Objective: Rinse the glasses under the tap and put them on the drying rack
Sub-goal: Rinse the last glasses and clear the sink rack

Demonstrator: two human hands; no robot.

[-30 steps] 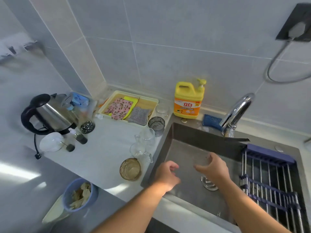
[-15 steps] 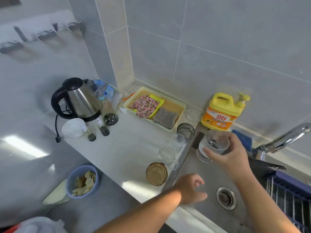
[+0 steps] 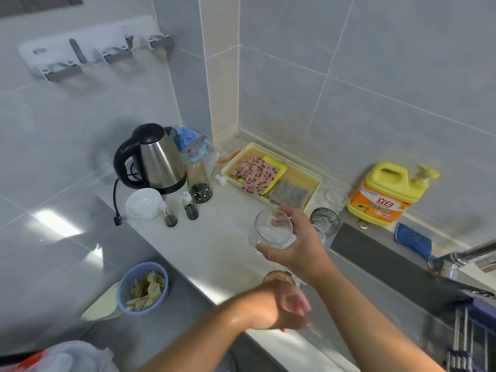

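Clear ribbed glass (image 3: 272, 232) is clamped in right grip (image 3: 300, 251) over the counter (image 3: 214, 237), left grip (image 3: 279, 310) slack, empty; visible rack (image 3: 465, 347) at four o'clock holds none, other glasses (image 3: 324, 220) apparently await rinsing.

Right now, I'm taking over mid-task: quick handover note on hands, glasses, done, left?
Right hand grips a clear ribbed glass above the pale counter, away from the chrome tap.
Left hand holds nothing, fingers loose, in front of a round amber glass.
Also on the counter: dark patterned glass, and a plain clear glass beside the yellow detergent bottle.
Done: no glass on the visible part of the blue-framed drying rack.
Left: rinse each, rack them.
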